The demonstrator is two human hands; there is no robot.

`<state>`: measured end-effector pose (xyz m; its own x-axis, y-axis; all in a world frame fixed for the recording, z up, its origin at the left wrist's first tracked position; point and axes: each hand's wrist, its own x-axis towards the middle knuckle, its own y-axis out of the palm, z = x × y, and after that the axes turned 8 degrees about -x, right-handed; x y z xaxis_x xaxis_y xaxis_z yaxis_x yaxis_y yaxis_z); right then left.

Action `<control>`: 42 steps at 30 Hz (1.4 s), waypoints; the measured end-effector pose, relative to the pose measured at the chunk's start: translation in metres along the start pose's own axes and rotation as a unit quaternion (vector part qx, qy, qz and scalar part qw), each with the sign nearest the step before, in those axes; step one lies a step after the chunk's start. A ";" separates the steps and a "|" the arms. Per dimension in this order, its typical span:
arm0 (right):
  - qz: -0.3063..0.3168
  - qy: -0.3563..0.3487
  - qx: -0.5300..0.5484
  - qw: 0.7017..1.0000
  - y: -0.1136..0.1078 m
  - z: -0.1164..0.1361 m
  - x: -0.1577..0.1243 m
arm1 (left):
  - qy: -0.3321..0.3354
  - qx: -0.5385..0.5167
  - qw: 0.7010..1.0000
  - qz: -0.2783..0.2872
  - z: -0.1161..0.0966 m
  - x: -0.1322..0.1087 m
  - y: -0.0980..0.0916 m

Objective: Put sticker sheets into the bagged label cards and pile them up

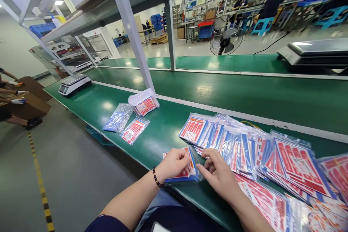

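Observation:
My left hand (173,164), with a bead bracelet on the wrist, is closed on a clear plastic bag of red, white and blue printed cards (191,172) at the near edge of the green bench (174,90). My right hand (217,172) pinches the bag's right edge with its fingertips. Just right of my hands lies a wide spread of bagged cards (272,156), overlapping one another.
Further left on the bench lie a single bagged card (134,130), a bag of bluish plastic (119,117) and a white stack of cards (143,102). A weighing scale (73,83) stands at the far left. A person crouches by cardboard boxes (29,101) on the floor. A fan (225,40) stands beyond.

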<state>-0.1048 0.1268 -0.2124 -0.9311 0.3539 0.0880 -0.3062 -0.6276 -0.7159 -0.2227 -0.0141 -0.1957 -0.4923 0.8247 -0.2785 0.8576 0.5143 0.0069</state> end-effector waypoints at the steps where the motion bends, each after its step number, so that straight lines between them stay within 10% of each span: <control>1: 0.017 -0.031 0.019 0.999 0.000 0.003 -0.001 | 0.014 0.011 1.000 0.004 0.001 0.000 0.001; 10: 0.130 -0.030 0.141 0.981 0.008 0.002 0.004 | 0.298 0.203 0.931 0.051 -0.012 -0.029 0.028; 14: 0.052 0.097 0.215 0.970 -0.004 -0.004 0.004 | 0.431 0.153 0.877 -0.145 -0.015 -0.033 -0.004; 16: 0.009 0.152 0.298 0.942 -0.006 -0.009 0.004 | 0.412 0.087 0.890 -0.174 -0.010 -0.031 -0.016; 21: -0.002 0.211 0.463 0.861 0.003 -0.016 0.005 | 0.221 -0.086 0.971 -0.036 -0.005 -0.032 0.003; 29: -0.024 0.231 0.563 0.793 -0.003 -0.003 0.007 | 0.315 -0.052 0.946 -0.061 -0.026 -0.031 0.013; 37: -0.010 0.070 0.461 0.885 0.001 -0.019 0.004 | 0.302 -0.049 0.951 -0.034 -0.025 -0.028 0.019; 42: -0.062 0.060 0.361 0.929 -0.003 -0.010 0.003 | 0.164 -0.056 0.977 -0.128 -0.020 -0.024 0.023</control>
<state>-0.1043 0.1368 -0.2174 -0.8646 0.5015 0.0300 -0.5024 -0.8631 -0.0515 -0.1939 -0.0172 -0.1692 -0.7251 0.6876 0.0373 0.6878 0.7206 0.0876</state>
